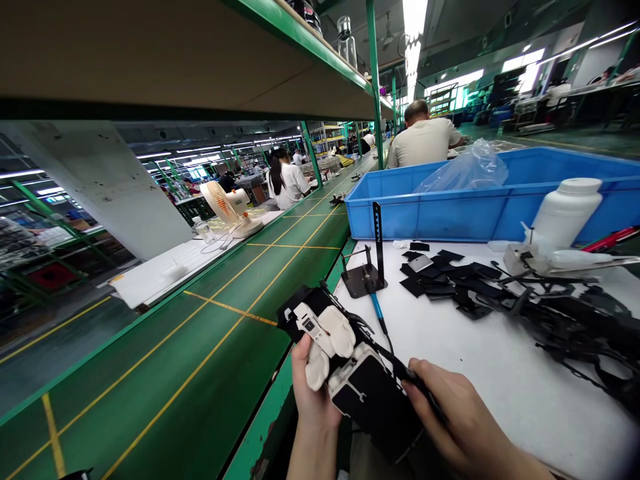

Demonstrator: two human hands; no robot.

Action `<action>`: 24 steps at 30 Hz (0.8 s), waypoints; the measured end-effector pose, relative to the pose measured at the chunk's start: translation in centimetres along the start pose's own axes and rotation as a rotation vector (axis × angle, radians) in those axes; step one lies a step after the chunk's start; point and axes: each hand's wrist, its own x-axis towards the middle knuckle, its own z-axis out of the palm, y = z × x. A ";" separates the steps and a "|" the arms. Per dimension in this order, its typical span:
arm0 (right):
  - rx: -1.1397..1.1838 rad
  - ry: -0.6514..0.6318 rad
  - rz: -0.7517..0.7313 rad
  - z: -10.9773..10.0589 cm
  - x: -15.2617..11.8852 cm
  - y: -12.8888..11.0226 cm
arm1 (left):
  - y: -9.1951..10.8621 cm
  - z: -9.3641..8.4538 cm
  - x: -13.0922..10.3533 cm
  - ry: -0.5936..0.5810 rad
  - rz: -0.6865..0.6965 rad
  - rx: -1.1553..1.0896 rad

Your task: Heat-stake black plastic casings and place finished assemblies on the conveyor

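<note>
My left hand (317,397) is wrapped round a white and black plastic assembly (345,333) from below and the left. Rounded white pads with a small dark slot sit at its upper end, and a flat black panel (377,393) covers the lower part. My right hand (457,407) is closed on a long black strip (417,380) running along the assembly's right side; whether the two are joined I cannot tell. Just beyond stands a black metal stand (361,280) with a blue-handled soldering iron (376,310) and its cord.
Black flat pieces (450,277) and a tangle of black straps (580,327) lie on the white table (480,393). Behind are a white bottle (565,210) and a blue bin (420,217) with clear plastic. A green conveyor belt (210,360) runs left, under a shelf (200,67); co-workers sit farther off.
</note>
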 end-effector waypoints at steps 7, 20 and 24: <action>0.019 -0.064 0.007 -0.2 -0.3 0.4 | 0.0 -1.4 0.4 -0.147 -0.009 0.005; 0.061 -0.092 0.024 0.4 -1.0 1.3 | -0.2 -2.4 0.3 -0.349 -0.105 0.101; 0.113 -0.114 0.080 1.0 -1.5 1.9 | -0.1 -1.9 0.0 -0.436 -0.070 0.145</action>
